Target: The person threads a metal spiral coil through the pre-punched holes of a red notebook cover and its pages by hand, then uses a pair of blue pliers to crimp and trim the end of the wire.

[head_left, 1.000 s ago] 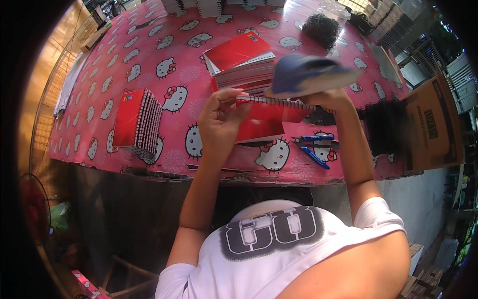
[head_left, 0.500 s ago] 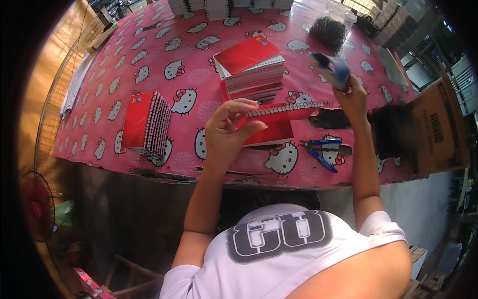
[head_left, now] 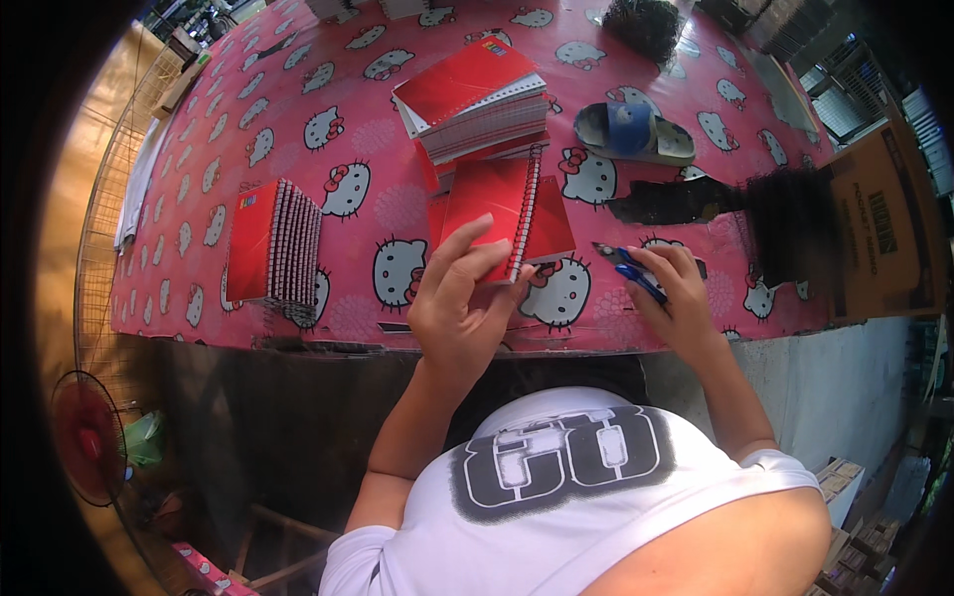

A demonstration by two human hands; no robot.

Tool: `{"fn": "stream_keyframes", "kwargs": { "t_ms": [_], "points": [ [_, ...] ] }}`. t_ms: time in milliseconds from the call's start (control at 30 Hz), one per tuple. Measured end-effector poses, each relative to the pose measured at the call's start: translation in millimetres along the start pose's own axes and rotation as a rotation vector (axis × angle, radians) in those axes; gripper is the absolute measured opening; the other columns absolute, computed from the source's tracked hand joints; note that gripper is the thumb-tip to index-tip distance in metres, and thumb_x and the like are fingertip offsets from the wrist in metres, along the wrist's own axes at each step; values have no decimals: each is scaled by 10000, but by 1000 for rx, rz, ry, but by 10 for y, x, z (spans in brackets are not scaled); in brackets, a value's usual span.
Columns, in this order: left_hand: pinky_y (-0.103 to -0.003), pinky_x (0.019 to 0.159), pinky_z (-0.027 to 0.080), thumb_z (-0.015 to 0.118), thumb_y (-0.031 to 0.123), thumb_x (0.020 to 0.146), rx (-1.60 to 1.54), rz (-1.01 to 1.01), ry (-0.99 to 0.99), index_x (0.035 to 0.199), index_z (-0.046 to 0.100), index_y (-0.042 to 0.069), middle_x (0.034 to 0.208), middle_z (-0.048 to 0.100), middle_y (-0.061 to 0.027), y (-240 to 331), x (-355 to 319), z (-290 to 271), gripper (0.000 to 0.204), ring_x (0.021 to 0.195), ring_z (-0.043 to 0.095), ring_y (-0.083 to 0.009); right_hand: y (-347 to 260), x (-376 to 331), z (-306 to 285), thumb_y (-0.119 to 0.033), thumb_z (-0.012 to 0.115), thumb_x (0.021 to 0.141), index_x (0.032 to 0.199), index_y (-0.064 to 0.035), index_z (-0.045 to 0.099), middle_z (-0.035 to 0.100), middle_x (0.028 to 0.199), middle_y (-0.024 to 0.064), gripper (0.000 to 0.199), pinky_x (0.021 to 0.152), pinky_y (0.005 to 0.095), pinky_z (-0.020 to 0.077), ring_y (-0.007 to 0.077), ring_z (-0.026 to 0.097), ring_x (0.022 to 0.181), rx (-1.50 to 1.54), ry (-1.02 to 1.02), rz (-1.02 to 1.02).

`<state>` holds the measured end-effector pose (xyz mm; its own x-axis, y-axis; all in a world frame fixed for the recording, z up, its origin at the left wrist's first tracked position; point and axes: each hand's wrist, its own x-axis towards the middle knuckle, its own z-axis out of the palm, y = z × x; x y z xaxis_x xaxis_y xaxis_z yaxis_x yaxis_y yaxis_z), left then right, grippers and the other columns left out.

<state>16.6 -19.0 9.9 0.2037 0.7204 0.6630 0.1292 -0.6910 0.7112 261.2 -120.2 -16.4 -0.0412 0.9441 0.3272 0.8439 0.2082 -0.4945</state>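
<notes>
My left hand (head_left: 459, 308) grips a red spiral notebook (head_left: 492, 199) by its near end, the black wire coil running along its right side. Beneath it lies another red notebook (head_left: 554, 223), partly covered. Over to the right, my right hand (head_left: 681, 308) has its fingers closed around the blue handles of a small pair of cutting pliers (head_left: 636, 273), the jaws pointing up and left. Beyond it a blue and grey slipper (head_left: 633, 132) rests on the table. Behind the held notebook rises a stack of red-covered notebooks (head_left: 482, 104) with punched edges.
A neat pile of coil-bound red notebooks (head_left: 273, 243) stands at the left. Black coils (head_left: 785, 228) lie by an open cardboard box (head_left: 884, 223) on the right, and a black tangle (head_left: 641, 30) sits at the back. A pink patterned cover (head_left: 383, 164) spreads over the table.
My right hand has put the slipper down on the table and taken hold of the pliers. The notebook in my left hand has turned from nearly crosswise to upright, coil to the right.
</notes>
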Motion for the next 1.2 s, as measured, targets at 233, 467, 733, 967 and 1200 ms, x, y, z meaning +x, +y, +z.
{"fn": "stream_keyframes", "kwargs": {
  "t_ms": [233,467,733,967,1200],
  "points": [
    [-279,766,582,765,-83,732,-28,-74,10,890,682,-44,1019,677,-165,60,-2,-7,183,891,679,-193,-700,464,-105,-126,757,738,1191,-30,598,598,1118,153,490,836,400,470,319,571,1007,223,29,-188],
    [-280,731,568,739,-99,755,-42,151,8,904,643,-57,1000,675,-178,-74,-28,-111,183,895,673,-204,-572,505,-49,-163,641,890,1175,61,593,663,983,94,366,789,291,509,165,641,830,1436,-618,627],
    [-249,699,518,700,20,856,-129,-167,956,747,467,63,896,665,-119,-247,591,-1404,260,888,630,-151,-182,206,-53,-156,727,807,1167,-2,604,634,1104,144,410,923,345,466,268,611,1039,272,29,112],
    [-213,764,498,694,56,871,126,-365,971,903,591,-7,909,667,-117,-1076,227,-2129,124,856,622,-121,-113,87,91,-225,785,712,1199,-18,560,527,1303,176,574,1012,416,400,360,517,1181,-244,3,-12],
    [-243,810,506,630,-6,879,70,-332,874,1159,604,-49,1080,671,-105,-1254,188,-2189,284,948,619,-130,1240,333,-568,-315,718,830,1097,-19,623,599,1151,177,409,904,443,451,362,571,1065,-723,395,452]
  ]
}}
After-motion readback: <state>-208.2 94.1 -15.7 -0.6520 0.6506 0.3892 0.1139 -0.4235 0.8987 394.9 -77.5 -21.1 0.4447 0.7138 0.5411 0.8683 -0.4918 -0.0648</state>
